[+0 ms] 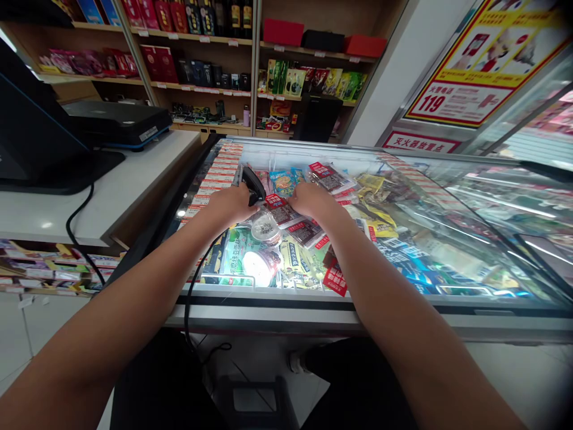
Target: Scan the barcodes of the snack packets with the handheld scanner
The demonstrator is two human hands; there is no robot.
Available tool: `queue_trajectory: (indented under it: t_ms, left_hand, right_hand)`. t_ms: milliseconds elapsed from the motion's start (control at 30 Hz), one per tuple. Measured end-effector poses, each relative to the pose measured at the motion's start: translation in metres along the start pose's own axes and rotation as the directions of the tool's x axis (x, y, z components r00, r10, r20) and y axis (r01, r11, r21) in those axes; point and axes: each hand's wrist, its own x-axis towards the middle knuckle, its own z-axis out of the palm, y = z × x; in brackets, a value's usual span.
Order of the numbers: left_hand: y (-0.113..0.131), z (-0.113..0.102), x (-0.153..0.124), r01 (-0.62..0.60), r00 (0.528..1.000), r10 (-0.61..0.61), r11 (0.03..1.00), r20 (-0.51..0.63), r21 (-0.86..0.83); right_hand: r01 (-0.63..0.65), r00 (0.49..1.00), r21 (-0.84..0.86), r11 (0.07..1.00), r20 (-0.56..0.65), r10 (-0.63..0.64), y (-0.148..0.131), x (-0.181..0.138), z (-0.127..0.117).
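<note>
My left hand is wrapped round a black barcode scanner, whose head points away from me over the freezer. A black cable runs down from it past the freezer's front edge. My right hand is closed at the right edge of a clear packet with a red and dark label, held close to the scanner. Similar red-labelled packets lie beyond and below that hand. Under the left hand sit a clear round tub and a green packet.
The chest freezer has sliding glass over more packets on the right. A counter with a scale and a black monitor stands at the left. Stocked shelves line the back; a stool is below.
</note>
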Motion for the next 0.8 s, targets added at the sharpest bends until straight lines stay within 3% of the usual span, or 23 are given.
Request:
queue_trajectory:
  t_ms: [100, 200, 367, 433, 533, 667, 800]
  left_hand:
    - [-0.003, 0.002, 0.003, -0.019, 0.999, 0.015, 0.997, -0.042, -0.076]
    - [-0.006, 0.009, 0.011, -0.041, 0.993, 0.01, 0.964, -0.121, -0.263]
    - [0.01, 0.027, 0.02, -0.174, 0.948, -0.053, 0.739, -0.314, -0.651]
    - [0.02, 0.031, 0.018, -0.2, 0.941, -0.079, 0.657, -0.33, -0.727]
    - [0.029, 0.03, 0.011, -0.326, 0.911, -0.009, 0.599, -0.413, -0.732]
    - [0.025, 0.019, 0.01, -0.435, 0.874, 0.108, 0.606, -0.473, -0.666]
    - [0.009, 0.016, 0.021, -0.424, 0.861, 0.09, 0.669, -0.5, -0.611]
  right_hand:
    - [0.052, 0.995, 0.072, 0.996, -0.083, -0.046, 0.003, -0.001, -0.001]
    - [0.124, 0.986, 0.211, 0.97, -0.133, -0.098, 0.002, -0.001, -0.004]
    - [0.11, 0.994, 0.503, 0.857, -0.069, -0.087, -0.011, -0.004, -0.01]
    - [0.073, 0.997, 0.648, 0.758, -0.032, -0.068, -0.016, -0.005, -0.006]
    - [0.076, 0.991, 0.852, 0.518, -0.008, -0.133, -0.022, -0.004, 0.003]
    - [0.07, 0.973, 0.972, 0.223, -0.017, -0.231, -0.025, 0.002, 0.013]
    - [0.07, 0.99, 0.997, 0.039, -0.065, -0.121, -0.02, 0.008, 0.011]
